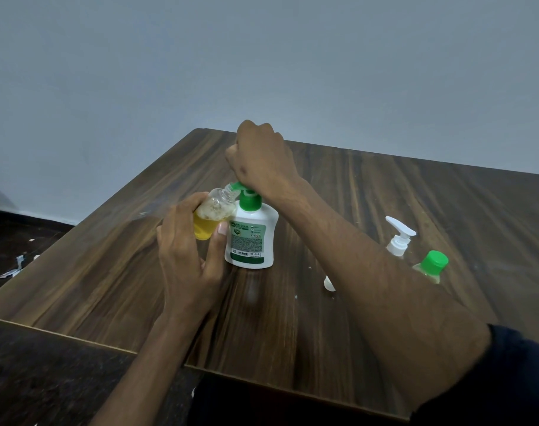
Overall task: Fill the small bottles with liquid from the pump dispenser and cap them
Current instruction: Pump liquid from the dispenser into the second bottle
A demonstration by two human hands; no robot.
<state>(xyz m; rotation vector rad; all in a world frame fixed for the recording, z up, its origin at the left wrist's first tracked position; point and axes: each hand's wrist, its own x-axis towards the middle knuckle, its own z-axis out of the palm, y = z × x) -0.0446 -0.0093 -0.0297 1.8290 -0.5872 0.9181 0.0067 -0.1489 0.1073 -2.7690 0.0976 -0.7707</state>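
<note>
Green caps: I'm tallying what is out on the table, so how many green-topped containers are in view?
2. The white pump dispenser stands mid-table under the right hand; a small green-capped bottle sits at the right, partly behind the right forearm, which may hide others.

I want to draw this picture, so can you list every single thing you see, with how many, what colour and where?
pump bottle: one, white with green pump and label, standing mid-table
small bottle: one, clear with yellow liquid, tilted, mouth at the pump spout
spray-top bottle: one, white top, right side of table, body hidden by the arm
green-capped bottle: one, clear with green cap, right side, nearer than the spray-top one
small white piece: one, on the table beside the arm; cannot tell what it is
table: one, dark brown wood
paper scraps: a few, white, on the floor at left
left hand: holds the small bottle
right hand: presses down on the pump head
</note>
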